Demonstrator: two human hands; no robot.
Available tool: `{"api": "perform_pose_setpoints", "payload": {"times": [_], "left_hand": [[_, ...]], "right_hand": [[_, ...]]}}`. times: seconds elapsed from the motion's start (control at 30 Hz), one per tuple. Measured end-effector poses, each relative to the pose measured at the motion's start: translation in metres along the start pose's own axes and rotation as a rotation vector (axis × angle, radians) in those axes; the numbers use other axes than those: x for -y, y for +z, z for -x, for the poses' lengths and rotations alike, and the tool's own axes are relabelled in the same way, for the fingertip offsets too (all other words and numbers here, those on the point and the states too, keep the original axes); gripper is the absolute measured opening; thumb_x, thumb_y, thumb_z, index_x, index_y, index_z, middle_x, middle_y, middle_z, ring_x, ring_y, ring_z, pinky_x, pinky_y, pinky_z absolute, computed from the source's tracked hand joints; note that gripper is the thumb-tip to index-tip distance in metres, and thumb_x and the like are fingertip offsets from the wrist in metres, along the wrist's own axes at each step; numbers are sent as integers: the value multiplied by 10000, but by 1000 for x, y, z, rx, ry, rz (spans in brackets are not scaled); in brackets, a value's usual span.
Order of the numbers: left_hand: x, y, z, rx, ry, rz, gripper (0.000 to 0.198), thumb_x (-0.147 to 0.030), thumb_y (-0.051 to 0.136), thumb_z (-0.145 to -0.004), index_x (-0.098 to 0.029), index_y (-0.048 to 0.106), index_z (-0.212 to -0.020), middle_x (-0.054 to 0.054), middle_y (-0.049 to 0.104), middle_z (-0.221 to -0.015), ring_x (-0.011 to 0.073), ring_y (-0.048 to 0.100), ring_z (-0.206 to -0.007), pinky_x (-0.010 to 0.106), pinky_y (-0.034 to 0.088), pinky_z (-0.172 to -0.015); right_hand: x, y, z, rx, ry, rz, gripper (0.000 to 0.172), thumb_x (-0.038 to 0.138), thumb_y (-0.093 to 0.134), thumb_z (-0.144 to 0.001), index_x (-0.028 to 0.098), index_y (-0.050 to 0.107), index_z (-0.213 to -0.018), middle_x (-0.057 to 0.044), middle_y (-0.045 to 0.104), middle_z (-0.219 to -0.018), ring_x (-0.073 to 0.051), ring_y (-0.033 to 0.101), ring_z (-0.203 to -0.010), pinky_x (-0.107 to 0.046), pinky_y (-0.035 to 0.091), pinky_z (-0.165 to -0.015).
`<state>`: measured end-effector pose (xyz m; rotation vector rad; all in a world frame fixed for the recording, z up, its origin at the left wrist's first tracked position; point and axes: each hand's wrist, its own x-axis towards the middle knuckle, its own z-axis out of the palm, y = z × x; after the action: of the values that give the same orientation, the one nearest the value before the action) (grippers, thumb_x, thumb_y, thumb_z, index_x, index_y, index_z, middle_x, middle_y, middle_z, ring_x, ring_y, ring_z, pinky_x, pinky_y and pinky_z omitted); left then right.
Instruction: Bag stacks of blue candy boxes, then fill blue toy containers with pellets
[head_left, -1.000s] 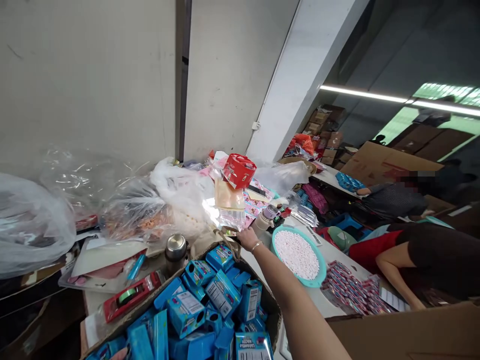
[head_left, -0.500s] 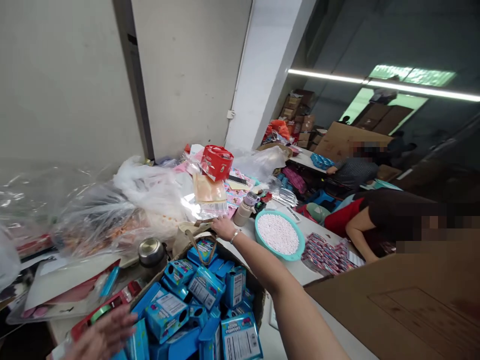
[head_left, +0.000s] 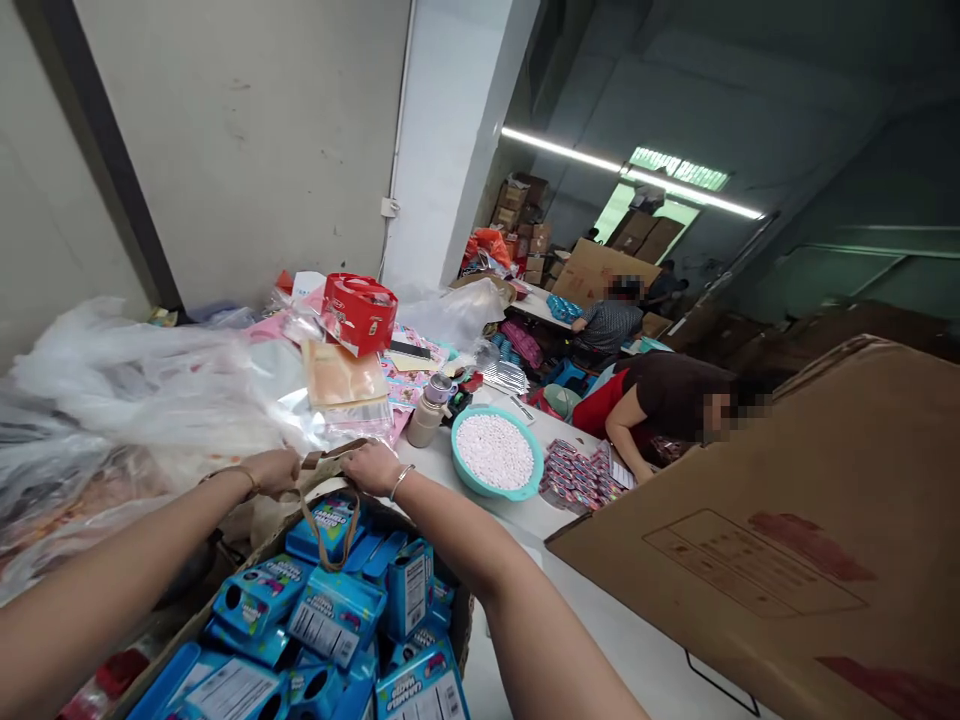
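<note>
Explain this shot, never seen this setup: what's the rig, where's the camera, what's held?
There is no machine: a person works with bare hands, seen from a camera worn on their head. The left hand and right hand are at the top of a beige bag with a brown strap; how firmly they grip it is hard to tell. Nearer lie blue cartons in an open box. On the white table stand a turquoise bowl of small white pieces and a bottle.
</note>
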<state>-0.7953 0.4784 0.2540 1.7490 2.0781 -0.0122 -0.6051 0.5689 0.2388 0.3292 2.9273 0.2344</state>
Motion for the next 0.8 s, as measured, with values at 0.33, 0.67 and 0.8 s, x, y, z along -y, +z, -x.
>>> {"api": "perform_pose_setpoints", "payload": {"times": [0.33,0.67,0.8], "left_hand": [[-18,-14,25,-232,-90,-152,469,-89,383,-841,-186,577,-1257,160,605,-1219,316,632,-1094,421,482,-899],[-31,4,48,-83,-94,-194,834,-171,715,-719,-250,332,-1456,135,549,-1231,314,670,-1018,371,534,-805],[-25,3,55,-95,-166,-213,1025,-217,825,-623,-202,262,-1479,169,518,-1252,343,663,-1017,388,541,-780]], "right_hand": [[10,5,17,40,-16,-4,285,148,432,-942,109,714,-929,-198,727,-985,-305,648,-984,-448,489,-829],[30,1,17,60,30,-8,246,139,478,-933,122,722,-912,-178,716,-980,-264,616,-987,-395,482,-814],[25,1,21,-9,1,-31,241,154,459,-951,131,697,-986,-163,679,-1061,-267,578,-1028,-386,489,-789]]}}
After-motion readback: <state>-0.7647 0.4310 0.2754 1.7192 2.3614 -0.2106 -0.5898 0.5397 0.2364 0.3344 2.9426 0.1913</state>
